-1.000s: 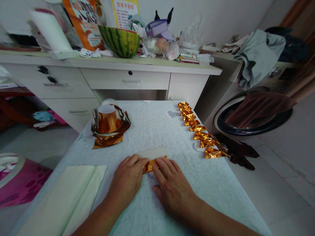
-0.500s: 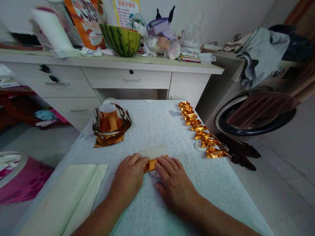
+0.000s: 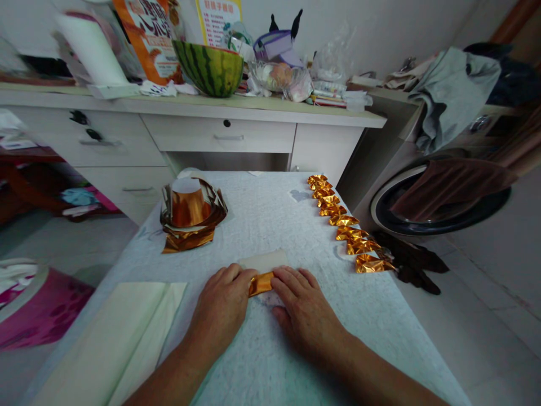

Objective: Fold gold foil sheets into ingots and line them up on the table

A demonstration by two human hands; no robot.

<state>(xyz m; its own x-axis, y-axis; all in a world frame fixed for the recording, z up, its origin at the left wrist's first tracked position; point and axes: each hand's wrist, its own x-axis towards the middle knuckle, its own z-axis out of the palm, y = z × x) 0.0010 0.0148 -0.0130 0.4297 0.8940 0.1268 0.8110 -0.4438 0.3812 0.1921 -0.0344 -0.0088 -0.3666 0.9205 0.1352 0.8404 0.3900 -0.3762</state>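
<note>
Strip of shiny copper-gold foil (image 3: pixel 261 283), lower centre of frame. Bare left hand (image 3: pixel 224 301) pinches left end; bare right hand (image 3: pixel 306 310), fingers close together, thumb apart, covers right end. Uneven pressure could skew or crease it.

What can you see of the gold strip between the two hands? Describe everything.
The gold strip is narrow, shiny and foil-like, with uneven highlights. It lies slightly slanted on the pale-covered table. The left hand holds its left end; the right hand covers the other, hiding its full length. A whitish piece lies just beyond.
</note>
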